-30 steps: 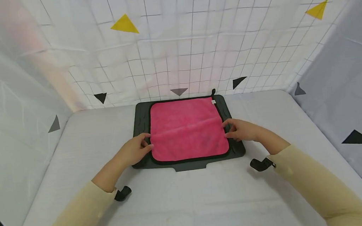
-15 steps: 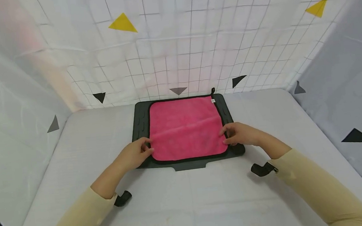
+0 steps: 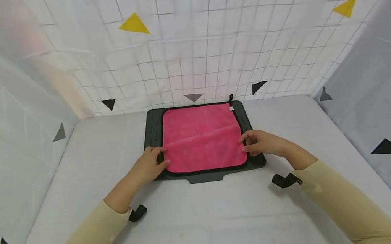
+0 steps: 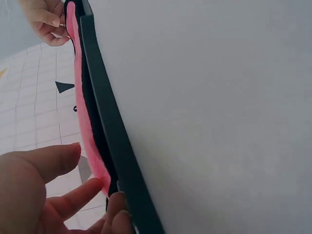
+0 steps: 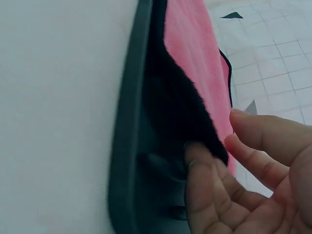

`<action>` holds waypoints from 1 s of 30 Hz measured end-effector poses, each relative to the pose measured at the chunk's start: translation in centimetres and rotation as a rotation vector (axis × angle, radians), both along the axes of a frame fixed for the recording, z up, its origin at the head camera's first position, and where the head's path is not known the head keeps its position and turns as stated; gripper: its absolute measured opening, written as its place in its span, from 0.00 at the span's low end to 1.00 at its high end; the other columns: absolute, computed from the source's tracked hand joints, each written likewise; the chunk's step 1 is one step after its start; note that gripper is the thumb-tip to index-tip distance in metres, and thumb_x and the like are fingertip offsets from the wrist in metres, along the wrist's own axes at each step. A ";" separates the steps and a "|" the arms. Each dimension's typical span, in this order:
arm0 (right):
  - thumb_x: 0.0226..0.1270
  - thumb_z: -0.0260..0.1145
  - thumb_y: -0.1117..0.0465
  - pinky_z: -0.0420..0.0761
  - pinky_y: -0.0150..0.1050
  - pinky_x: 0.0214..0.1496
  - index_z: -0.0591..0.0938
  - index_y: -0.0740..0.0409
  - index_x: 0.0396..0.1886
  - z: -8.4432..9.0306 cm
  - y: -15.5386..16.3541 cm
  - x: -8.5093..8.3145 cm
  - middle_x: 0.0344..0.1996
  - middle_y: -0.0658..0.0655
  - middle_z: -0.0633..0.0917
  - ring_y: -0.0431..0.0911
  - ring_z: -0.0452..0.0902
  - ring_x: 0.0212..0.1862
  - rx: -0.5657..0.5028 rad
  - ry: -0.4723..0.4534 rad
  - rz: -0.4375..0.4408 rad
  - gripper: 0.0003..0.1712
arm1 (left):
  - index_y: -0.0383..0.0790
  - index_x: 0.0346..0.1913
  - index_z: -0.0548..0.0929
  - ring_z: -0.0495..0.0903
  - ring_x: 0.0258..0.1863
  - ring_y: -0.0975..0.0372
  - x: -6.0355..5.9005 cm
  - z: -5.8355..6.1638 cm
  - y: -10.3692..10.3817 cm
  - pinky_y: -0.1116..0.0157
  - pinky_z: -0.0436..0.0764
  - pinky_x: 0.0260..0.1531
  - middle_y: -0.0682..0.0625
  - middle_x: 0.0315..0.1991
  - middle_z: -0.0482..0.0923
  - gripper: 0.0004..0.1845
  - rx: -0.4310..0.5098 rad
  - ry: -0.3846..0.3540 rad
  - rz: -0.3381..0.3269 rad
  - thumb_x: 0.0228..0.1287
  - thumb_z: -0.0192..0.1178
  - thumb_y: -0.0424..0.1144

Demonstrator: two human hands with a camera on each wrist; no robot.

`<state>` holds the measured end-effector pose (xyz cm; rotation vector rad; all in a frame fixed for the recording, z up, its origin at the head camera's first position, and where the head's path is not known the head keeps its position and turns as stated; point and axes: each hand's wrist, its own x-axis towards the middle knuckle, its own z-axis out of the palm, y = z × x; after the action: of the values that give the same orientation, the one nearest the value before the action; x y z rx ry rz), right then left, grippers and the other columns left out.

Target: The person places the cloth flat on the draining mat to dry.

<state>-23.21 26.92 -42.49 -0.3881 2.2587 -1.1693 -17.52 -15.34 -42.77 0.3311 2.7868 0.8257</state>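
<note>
A pink cloth (image 3: 202, 138) with a black hem lies flat on a dark tray (image 3: 205, 177), a faint crease running across it. At its left edge, the thumb and index finger of my left hand (image 3: 148, 165) are spread apart; in the left wrist view, the index fingertip touches the pink side and other fingertips sit at the tray's rim (image 4: 114, 122). My right hand (image 3: 262, 142) is at the right edge. There, in the right wrist view, thumb and index finger overlap the pink side, while other bent fingers reach beside the black hem (image 5: 197, 97).
The tray lies on a white-covered table (image 3: 203, 221). Behind it hangs a white grid-lined sheet (image 3: 211, 59) with black and yellow triangles. Sheeting (image 3: 385, 122) also rises along both sides. Black wrist devices (image 3: 284, 181) stick out below both sleeves.
Both hands have slid slightly toward the person along the cloth's side edges. The left thumb has moved further over the cloth. Cloth and tray have stayed in place.
</note>
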 end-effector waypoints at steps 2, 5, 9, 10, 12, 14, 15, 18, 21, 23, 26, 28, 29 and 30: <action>0.71 0.67 0.61 0.84 0.44 0.48 0.73 0.64 0.60 0.1 0.0 -0.1 0.42 0.63 0.80 0.52 0.82 0.40 0.014 0.012 -0.020 0.22 | 0.38 0.67 0.74 0.78 0.44 0.51 -0.4 -0.3 0.0 0.51 0.79 0.48 0.35 0.60 0.70 0.26 0.026 -0.008 0.003 0.71 0.62 0.46; 0.71 0.66 0.61 0.83 0.45 0.49 0.73 0.64 0.61 0.1 0.0 -0.1 0.45 0.63 0.79 0.52 0.81 0.41 0.015 0.021 -0.039 0.23 | 0.40 0.66 0.75 0.76 0.42 0.54 -1.0 -0.7 -0.1 0.55 0.79 0.42 0.40 0.51 0.75 0.24 0.089 -0.012 -0.005 0.72 0.61 0.45; 0.69 0.69 0.62 0.83 0.44 0.49 0.74 0.64 0.60 -0.2 0.0 0.0 0.44 0.63 0.78 0.52 0.81 0.40 0.018 0.028 -0.048 0.24 | 0.43 0.64 0.76 0.73 0.35 0.57 -1.3 -1.0 -0.1 0.61 0.74 0.33 0.47 0.35 0.75 0.21 0.165 -0.023 -0.011 0.72 0.62 0.43; 0.68 0.70 0.62 0.83 0.44 0.48 0.74 0.64 0.59 -0.2 0.0 0.1 0.44 0.63 0.78 0.51 0.82 0.40 0.016 0.032 -0.045 0.24 | 0.43 0.64 0.77 0.73 0.34 0.57 -1.3 -1.0 -0.1 0.62 0.73 0.32 0.47 0.33 0.74 0.21 0.172 -0.026 -0.012 0.72 0.62 0.43; 0.66 0.71 0.63 0.84 0.43 0.47 0.75 0.64 0.59 -0.4 0.0 0.1 0.42 0.62 0.78 0.51 0.82 0.39 0.019 0.039 -0.035 0.24 | 0.43 0.63 0.77 0.72 0.31 0.58 -1.2 -1.0 -0.1 0.62 0.73 0.30 0.49 0.31 0.73 0.21 0.166 -0.037 -0.017 0.71 0.63 0.43; 0.65 0.71 0.63 0.84 0.43 0.47 0.76 0.64 0.59 -0.4 0.0 0.2 0.42 0.62 0.78 0.51 0.82 0.39 0.017 0.043 -0.020 0.24 | 0.43 0.63 0.77 0.71 0.28 0.59 -1.1 -0.9 -0.1 0.63 0.72 0.28 0.49 0.30 0.72 0.22 0.154 -0.052 -0.025 0.70 0.64 0.43; 0.65 0.71 0.64 0.84 0.42 0.47 0.76 0.64 0.59 -0.4 0.1 0.2 0.42 0.62 0.78 0.50 0.82 0.39 0.017 0.046 -0.012 0.24 | 0.42 0.63 0.77 0.71 0.27 0.59 -1.0 -0.9 -0.2 0.63 0.72 0.27 0.49 0.30 0.72 0.22 0.147 -0.060 -0.032 0.69 0.64 0.43; 0.65 0.71 0.65 0.84 0.42 0.46 0.77 0.65 0.60 -0.3 0.2 0.3 0.43 0.62 0.77 0.49 0.81 0.39 0.039 0.063 0.014 0.25 | 0.41 0.64 0.76 0.70 0.25 0.59 -0.8 -0.8 -0.3 0.63 0.71 0.26 0.49 0.29 0.71 0.24 0.138 -0.082 -0.054 0.68 0.66 0.43; 0.64 0.71 0.65 0.83 0.43 0.45 0.77 0.65 0.60 -0.1 0.4 0.5 0.45 0.63 0.76 0.49 0.80 0.38 0.052 0.067 0.028 0.25 | 0.41 0.64 0.76 0.70 0.24 0.60 -0.8 -0.8 -0.4 0.63 0.71 0.25 0.49 0.29 0.71 0.25 0.144 -0.099 -0.067 0.67 0.66 0.43; 0.64 0.71 0.65 0.82 0.42 0.44 0.78 0.64 0.60 0.0 0.5 0.6 0.46 0.62 0.76 0.49 0.80 0.38 0.073 0.068 0.039 0.25 | 0.40 0.64 0.76 0.69 0.23 0.60 -0.8 -0.9 -0.6 0.63 0.71 0.25 0.48 0.28 0.71 0.25 0.148 -0.108 -0.077 0.67 0.66 0.43; 0.63 0.72 0.65 0.80 0.41 0.40 0.79 0.62 0.58 0.1 0.4 0.8 0.44 0.61 0.77 0.50 0.77 0.39 0.117 0.096 0.060 0.24 | 0.41 0.65 0.75 0.70 0.21 0.61 -0.7 -0.9 -0.6 0.64 0.71 0.24 0.49 0.26 0.71 0.26 0.134 -0.121 -0.085 0.66 0.67 0.42; 0.62 0.73 0.65 0.78 0.41 0.38 0.80 0.61 0.57 0.2 0.2 0.9 0.41 0.59 0.77 0.50 0.75 0.40 0.160 0.136 0.079 0.23 | 0.41 0.66 0.74 0.70 0.20 0.61 -0.6 -0.8 -0.6 0.64 0.71 0.23 0.50 0.25 0.72 0.27 0.110 -0.117 -0.098 0.66 0.67 0.42; 0.61 0.73 0.65 0.77 0.41 0.37 0.80 0.61 0.57 0.2 0.0 1.0 0.40 0.58 0.78 0.50 0.73 0.40 0.181 0.159 0.087 0.23 | 0.40 0.66 0.74 0.70 0.20 0.61 -0.5 -0.8 -0.5 0.64 0.71 0.23 0.50 0.25 0.72 0.27 0.093 -0.109 -0.107 0.66 0.68 0.42; 0.61 0.73 0.65 0.77 0.41 0.36 0.80 0.61 0.56 0.3 -0.2 1.1 0.39 0.58 0.78 0.50 0.73 0.40 0.201 0.179 0.093 0.23 | 0.41 0.66 0.74 0.71 0.20 0.62 -0.4 -0.7 -0.5 0.65 0.71 0.23 0.51 0.24 0.73 0.28 0.076 -0.105 -0.105 0.65 0.68 0.42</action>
<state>-22.14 26.76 -42.24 -0.5290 2.4563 -0.8814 -17.96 -15.80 -43.50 0.4295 2.6220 0.8988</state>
